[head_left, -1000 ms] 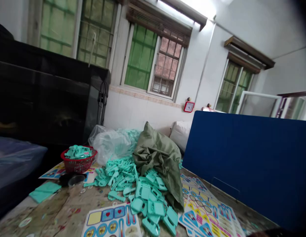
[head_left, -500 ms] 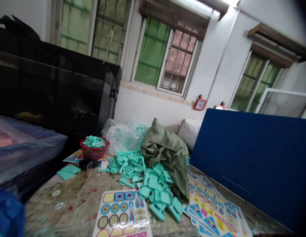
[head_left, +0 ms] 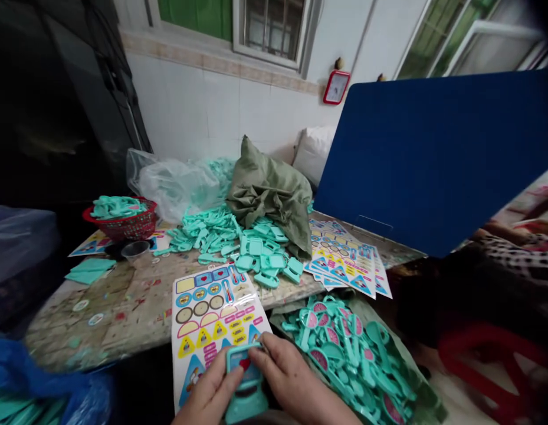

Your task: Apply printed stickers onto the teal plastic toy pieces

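"One turquoise plastic piece (head_left: 246, 407) under check. Where, relative to the sticker sheet (head_left: 216, 320)?"

"At its lower right corner, overlapping it in view. A red heart (head_left: 244, 364) shows on the piece."

"And the grip?"

"Left hand (head_left: 210, 389) holds the piece's left side; right hand (head_left: 285, 367) holds its upper right edge."

"Surroundings?"

"Loose turquoise parts (head_left: 271, 261) lie beyond the sheet; an open, filled sack (head_left: 426, 396) is to its right."

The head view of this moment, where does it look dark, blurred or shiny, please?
Head view: crinkled clear plastic bag catches pale highlights; same head view: red plastic stool, lower right, looks blurred; head view again: top right corner is black, turquoise plastic piece looks clearer.
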`<action>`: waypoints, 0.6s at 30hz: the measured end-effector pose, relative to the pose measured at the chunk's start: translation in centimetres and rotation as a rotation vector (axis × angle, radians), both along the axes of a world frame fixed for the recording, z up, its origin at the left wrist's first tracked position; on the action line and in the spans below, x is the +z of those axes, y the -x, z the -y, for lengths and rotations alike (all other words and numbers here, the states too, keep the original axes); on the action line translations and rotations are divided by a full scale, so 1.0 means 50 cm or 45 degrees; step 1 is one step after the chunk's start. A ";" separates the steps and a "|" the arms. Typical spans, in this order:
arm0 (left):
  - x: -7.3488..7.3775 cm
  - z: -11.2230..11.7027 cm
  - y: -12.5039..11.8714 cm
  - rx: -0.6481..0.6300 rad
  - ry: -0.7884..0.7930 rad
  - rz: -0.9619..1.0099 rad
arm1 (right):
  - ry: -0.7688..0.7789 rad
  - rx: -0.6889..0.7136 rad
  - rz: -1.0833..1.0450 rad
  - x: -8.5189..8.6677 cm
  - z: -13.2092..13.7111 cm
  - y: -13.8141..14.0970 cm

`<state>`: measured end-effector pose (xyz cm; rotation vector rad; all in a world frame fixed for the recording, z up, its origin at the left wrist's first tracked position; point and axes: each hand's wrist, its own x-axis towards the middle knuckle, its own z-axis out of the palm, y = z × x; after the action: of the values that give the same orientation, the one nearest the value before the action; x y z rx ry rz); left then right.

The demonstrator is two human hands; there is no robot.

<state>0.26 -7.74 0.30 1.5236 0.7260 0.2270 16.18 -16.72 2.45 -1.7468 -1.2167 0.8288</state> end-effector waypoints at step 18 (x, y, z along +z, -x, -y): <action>-0.053 -0.009 -0.031 -0.178 0.265 -0.045 | 0.352 -0.450 0.984 -0.117 0.181 -0.339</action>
<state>1.79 -7.29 -2.36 1.3755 0.6472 0.0181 33.15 -25.76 -3.38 -2.5438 -1.2275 0.0903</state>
